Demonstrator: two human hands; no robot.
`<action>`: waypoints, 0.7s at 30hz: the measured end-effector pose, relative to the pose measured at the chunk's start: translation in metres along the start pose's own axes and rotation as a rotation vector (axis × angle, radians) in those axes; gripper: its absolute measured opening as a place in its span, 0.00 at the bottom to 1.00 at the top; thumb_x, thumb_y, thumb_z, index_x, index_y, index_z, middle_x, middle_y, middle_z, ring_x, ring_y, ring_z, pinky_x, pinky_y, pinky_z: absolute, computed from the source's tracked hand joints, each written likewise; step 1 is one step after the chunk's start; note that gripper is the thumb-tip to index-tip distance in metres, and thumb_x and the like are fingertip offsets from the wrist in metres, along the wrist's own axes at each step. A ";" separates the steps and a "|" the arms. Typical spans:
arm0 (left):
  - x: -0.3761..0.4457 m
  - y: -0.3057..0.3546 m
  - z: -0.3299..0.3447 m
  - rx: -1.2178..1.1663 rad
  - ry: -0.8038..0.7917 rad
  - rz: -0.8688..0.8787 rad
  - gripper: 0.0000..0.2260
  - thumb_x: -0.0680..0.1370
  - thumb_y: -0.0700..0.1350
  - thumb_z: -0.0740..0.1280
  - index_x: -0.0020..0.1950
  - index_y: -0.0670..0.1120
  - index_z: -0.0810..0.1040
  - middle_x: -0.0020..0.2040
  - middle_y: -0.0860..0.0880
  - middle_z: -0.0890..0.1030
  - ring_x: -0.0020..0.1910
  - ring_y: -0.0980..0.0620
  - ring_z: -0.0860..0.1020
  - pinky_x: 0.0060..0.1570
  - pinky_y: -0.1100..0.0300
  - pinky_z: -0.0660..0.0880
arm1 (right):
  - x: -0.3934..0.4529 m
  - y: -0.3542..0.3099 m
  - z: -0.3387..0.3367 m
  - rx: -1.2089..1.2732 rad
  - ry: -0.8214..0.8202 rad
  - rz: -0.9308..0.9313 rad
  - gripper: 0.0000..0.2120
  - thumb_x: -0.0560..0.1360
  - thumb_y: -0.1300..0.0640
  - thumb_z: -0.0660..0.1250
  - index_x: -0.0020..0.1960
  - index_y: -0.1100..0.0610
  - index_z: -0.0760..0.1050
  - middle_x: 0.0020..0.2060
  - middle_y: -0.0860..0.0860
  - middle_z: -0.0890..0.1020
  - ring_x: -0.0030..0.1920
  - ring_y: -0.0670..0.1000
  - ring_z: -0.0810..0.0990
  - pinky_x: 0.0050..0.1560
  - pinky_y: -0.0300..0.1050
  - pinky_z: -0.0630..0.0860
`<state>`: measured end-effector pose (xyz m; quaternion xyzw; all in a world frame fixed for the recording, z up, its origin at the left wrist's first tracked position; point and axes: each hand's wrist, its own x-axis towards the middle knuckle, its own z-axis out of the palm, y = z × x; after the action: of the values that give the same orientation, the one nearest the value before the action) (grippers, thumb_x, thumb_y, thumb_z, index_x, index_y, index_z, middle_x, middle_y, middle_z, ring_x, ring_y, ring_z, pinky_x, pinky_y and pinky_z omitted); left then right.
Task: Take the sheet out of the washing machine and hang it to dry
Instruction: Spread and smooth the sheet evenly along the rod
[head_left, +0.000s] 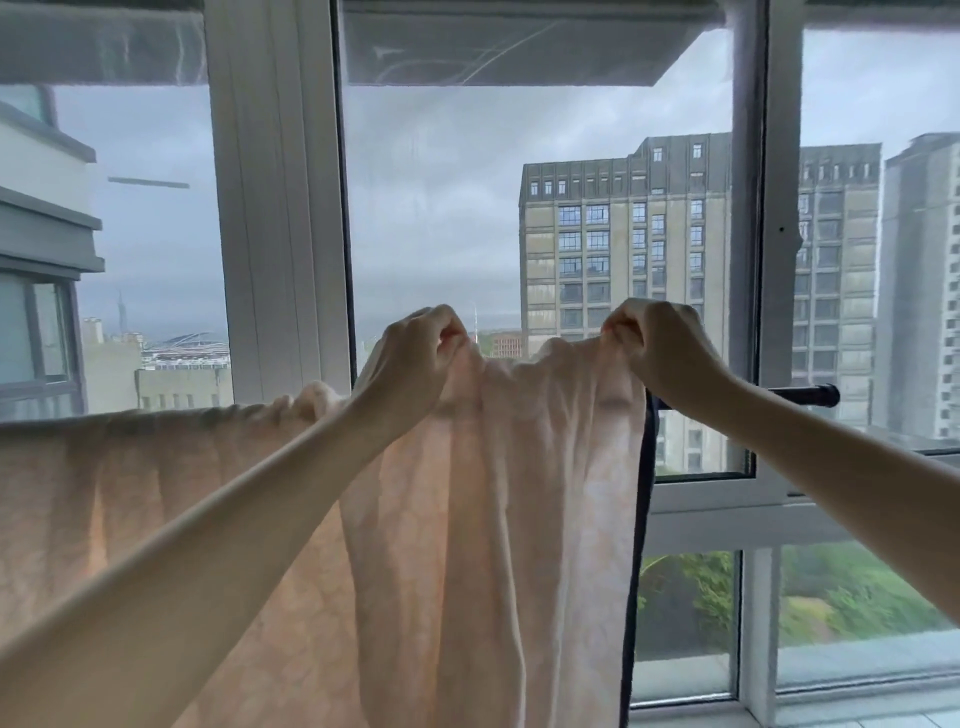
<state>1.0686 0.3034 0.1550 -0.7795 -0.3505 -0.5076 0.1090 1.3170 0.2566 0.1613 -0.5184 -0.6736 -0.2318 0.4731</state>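
A pale pink sheet (493, 519) hangs in front of the window, draped over a dark horizontal rod (800, 396) whose right end sticks out bare. My left hand (415, 358) grips the sheet's upper edge in a fist and lifts it above the rod's line. My right hand (654, 348) pinches the same edge a little to the right, near the sheet's right border. Between the two hands the fabric sags slightly. To the left, the sheet lies bunched along the rod (156, 421) and falls in folds.
Large window panes with white frames (275, 208) stand right behind the sheet. A dark vertical strip (641, 545) runs down beside the sheet's right edge. Tall buildings and trees show outside. A tiled sill (857, 719) lies at the bottom right.
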 end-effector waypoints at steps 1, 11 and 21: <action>0.001 0.004 0.002 -0.019 -0.019 0.004 0.04 0.79 0.39 0.64 0.47 0.45 0.79 0.46 0.50 0.81 0.38 0.55 0.74 0.38 0.70 0.64 | -0.002 0.004 -0.002 -0.004 0.003 0.018 0.07 0.78 0.65 0.63 0.49 0.62 0.80 0.41 0.53 0.83 0.39 0.47 0.77 0.41 0.30 0.67; -0.013 0.018 0.029 0.028 -0.364 0.092 0.11 0.79 0.56 0.63 0.57 0.53 0.77 0.52 0.56 0.80 0.45 0.55 0.76 0.45 0.58 0.71 | -0.007 0.030 -0.016 0.033 -0.533 0.098 0.06 0.76 0.63 0.65 0.48 0.54 0.79 0.37 0.42 0.79 0.34 0.36 0.76 0.34 0.27 0.68; -0.016 0.015 0.044 -0.044 -0.222 0.075 0.09 0.78 0.55 0.66 0.53 0.54 0.83 0.47 0.55 0.81 0.44 0.54 0.78 0.50 0.53 0.76 | -0.007 0.038 -0.009 0.112 -0.510 0.009 0.07 0.72 0.53 0.73 0.45 0.56 0.83 0.34 0.43 0.81 0.30 0.34 0.76 0.33 0.27 0.69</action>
<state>1.1059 0.3081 0.1235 -0.8457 -0.3196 -0.4213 0.0715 1.3551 0.2594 0.1526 -0.5361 -0.7805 -0.0536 0.3171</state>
